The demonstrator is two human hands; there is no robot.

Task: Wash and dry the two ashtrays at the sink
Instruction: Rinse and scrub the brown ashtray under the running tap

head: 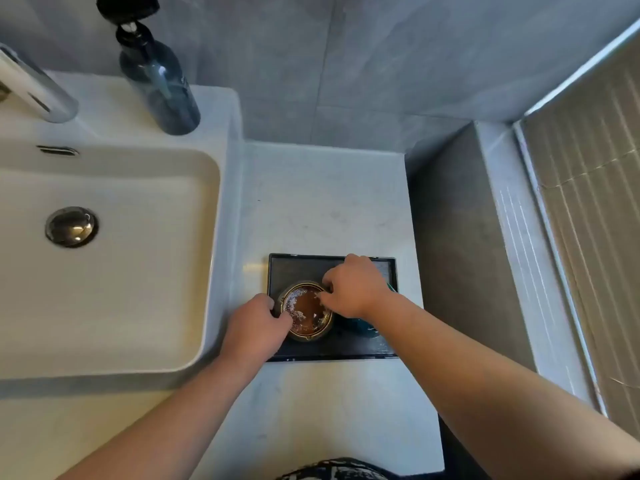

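Black rectangular tray [298, 268], lower centre of frame, on a pale counter [329, 202] right of the sink [221, 237]. On the tray: brown ashtray [306, 310], round, gilt rim, pale residue inside, at the tray's left half; teal ashtray [360, 330] just beside it to the right, largely hidden under the right forearm. Left hand [256, 327]: fingers curled round the brown ashtray's left rim, gripping it. Right hand [356, 289]: fingertips bent down, pinching the same ashtray's right rim. Sink basin: white, metal drain plug [71, 226] at centre left. Chrome faucet [38, 88], upper left. Dark blue pump bottle [159, 81] on the sink's back ledge. Slatted blind [588, 220], right edge.
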